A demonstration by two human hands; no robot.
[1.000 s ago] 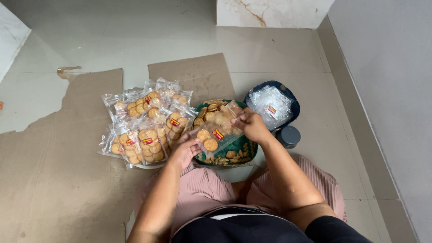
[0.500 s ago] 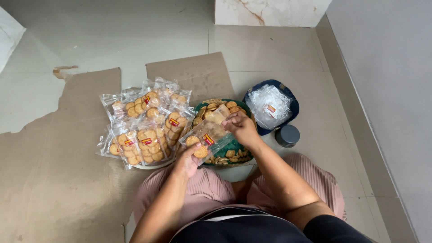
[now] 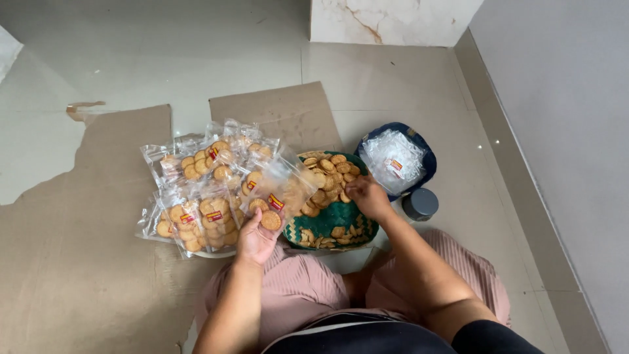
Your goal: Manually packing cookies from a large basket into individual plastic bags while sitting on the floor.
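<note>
My left hand (image 3: 257, 237) holds up a clear plastic bag (image 3: 280, 190) with a few round biscuits inside and a small red and yellow label. My right hand (image 3: 367, 195) reaches into a green woven basket (image 3: 334, 224) filled with loose round biscuits, its fingers closed around biscuits at the pile's right side. To the left of the bag lies a heap of filled biscuit bags (image 3: 200, 187) on a round tray.
A dark blue bowl (image 3: 422, 157) of empty clear bags sits right of the basket, with a dark grey lid (image 3: 420, 204) beside it. Brown cardboard sheets (image 3: 85, 242) cover the tiled floor. A white wall (image 3: 557, 118) runs along the right, and my pink-trousered knees are below.
My left hand has carried the bag leftward off the basket and tilted it up. My right hand let go of the bag and moved into the loose biscuits.
</note>
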